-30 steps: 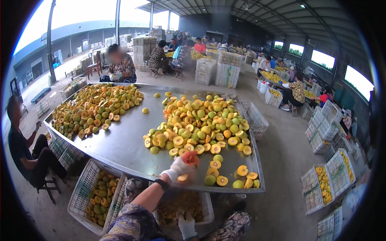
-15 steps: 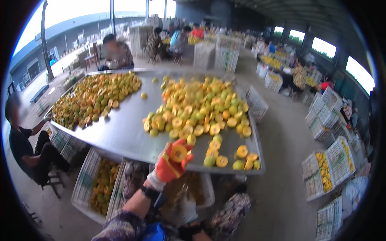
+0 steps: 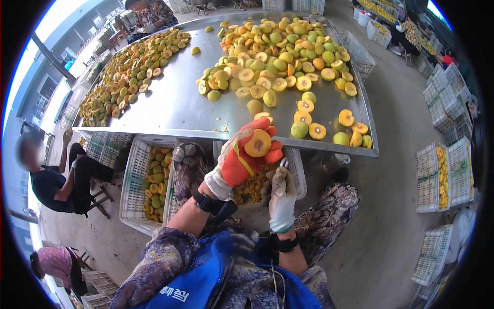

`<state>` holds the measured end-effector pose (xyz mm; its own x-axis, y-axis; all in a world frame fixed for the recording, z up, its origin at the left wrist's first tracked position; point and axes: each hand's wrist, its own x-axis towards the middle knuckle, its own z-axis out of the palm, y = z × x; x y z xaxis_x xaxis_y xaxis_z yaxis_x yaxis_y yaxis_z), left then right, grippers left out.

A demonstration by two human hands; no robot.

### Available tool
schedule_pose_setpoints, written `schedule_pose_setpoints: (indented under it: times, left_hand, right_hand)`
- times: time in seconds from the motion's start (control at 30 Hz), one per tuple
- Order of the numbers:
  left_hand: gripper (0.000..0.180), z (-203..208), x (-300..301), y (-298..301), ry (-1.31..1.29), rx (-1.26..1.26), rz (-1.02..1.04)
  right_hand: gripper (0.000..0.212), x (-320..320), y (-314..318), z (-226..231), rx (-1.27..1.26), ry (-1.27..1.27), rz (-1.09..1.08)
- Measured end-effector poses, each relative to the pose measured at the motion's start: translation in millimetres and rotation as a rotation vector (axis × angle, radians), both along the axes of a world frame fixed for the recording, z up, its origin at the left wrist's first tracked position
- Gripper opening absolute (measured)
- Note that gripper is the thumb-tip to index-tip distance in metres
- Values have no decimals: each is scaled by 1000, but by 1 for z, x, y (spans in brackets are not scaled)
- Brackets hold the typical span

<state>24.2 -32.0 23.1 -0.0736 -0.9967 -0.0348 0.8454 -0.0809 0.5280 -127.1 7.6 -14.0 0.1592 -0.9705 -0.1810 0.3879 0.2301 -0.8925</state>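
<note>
My left hand (image 3: 241,157), in an orange-palmed glove with a white cuff, is closed round a yellow peach half (image 3: 258,143) at the near table edge. The cut face, brownish at the centre, is turned up. Close by on the right, my right hand (image 3: 282,198) wears a stained white glove and grips a small metal tool (image 3: 283,163). Only its shiny tip shows, so its exact kind is unclear. Beneath both hands stands a white crate (image 3: 297,172) with yellow fruit pieces in it. Halved peaches (image 3: 278,56) are heaped on the metal table (image 3: 170,110) ahead.
Another pile of halves (image 3: 131,77) covers the table's left side. A white crate of peach halves (image 3: 135,219) stands left of my legs. One person (image 3: 56,180) sits at the left, another (image 3: 149,18) across the table. Stacked crates (image 3: 432,177) line the right.
My view has tilted down. My left hand still holds the peach half, now nearer my right hand, which has risen from low in the picture with the metal tip showing.
</note>
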Motion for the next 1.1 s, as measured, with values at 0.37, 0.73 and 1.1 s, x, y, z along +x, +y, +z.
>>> schedule_pose_setpoints:
  times: [0.37,0.73,1.1]
  left_hand:
    - [53,2,-21,9,-347,-55,38]
    - [41,-1,-26,8,-395,-3,25]
    - [30,7,-25,2,-673,67,1]
  right_hand:
    - [27,10,-14,-5,-363,476,-6]
    - [28,13,-17,-20,-461,640,-6]
    - [40,12,-12,-31,-355,622,103]
